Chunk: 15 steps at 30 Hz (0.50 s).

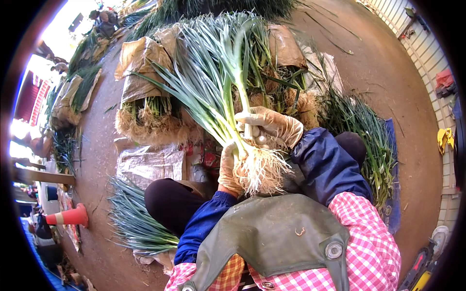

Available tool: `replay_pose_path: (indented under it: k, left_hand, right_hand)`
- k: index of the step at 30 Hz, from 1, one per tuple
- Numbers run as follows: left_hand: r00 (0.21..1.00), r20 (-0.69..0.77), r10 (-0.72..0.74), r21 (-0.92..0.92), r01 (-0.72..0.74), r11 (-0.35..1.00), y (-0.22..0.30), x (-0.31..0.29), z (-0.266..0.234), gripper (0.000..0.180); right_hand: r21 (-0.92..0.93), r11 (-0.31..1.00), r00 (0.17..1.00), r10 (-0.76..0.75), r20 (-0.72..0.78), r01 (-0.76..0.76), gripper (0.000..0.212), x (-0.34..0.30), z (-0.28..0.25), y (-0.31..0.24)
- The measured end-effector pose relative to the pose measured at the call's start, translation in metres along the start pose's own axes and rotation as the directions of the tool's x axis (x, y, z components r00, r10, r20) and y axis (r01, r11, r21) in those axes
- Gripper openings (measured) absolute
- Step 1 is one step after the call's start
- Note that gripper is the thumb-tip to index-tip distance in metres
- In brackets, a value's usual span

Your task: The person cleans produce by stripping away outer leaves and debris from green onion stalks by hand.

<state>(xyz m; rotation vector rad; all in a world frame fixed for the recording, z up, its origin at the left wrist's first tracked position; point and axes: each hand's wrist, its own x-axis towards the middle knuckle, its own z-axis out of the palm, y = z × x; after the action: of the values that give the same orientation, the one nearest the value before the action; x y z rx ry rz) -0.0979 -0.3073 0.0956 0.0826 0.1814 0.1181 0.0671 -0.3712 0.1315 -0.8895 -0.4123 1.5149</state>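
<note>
Both my hands wear pale, soiled gloves. My left hand (228, 167) is closed round the lower white stems of a bunch of green onions (206, 104), just beside their roots. The long leaves fan up and away to the left. My right hand (274, 126) grips a thick green onion stalk (242, 89) against the bunch, fingers curled round its white part. Below the hands hangs a pale, stringy tangle of roots (262, 169) over my lap. Whether the right hand's stalk is apart from the bunch is hard to tell.
Wrapped green onion bundles (145, 114) lie ahead. Loose green onions rest at my left knee (138, 218) and along my right side (366, 140). A pale sack (150, 165) lies ahead left, an orange cone (70, 217) further left. A tiled wall (417, 43) stands at right.
</note>
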Motion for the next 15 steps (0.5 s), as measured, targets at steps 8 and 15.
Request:
replay_pose_path:
  k: [8,15]
  left_hand:
    - [0.95,-0.306,0.068,0.047,-0.056,0.997,-0.01,0.019,-0.046,0.037]
    - [0.986,-0.164,0.038,-0.15,-0.063,0.987,-0.006,0.0,-0.01,0.038]
  right_hand:
    - [-0.358,0.934,0.934,-0.115,-0.339,-0.015,0.019,0.036,-0.018,0.028]
    - [-0.392,0.92,0.98,-0.07,-0.187,-0.009,0.022,0.0,0.01,0.009]
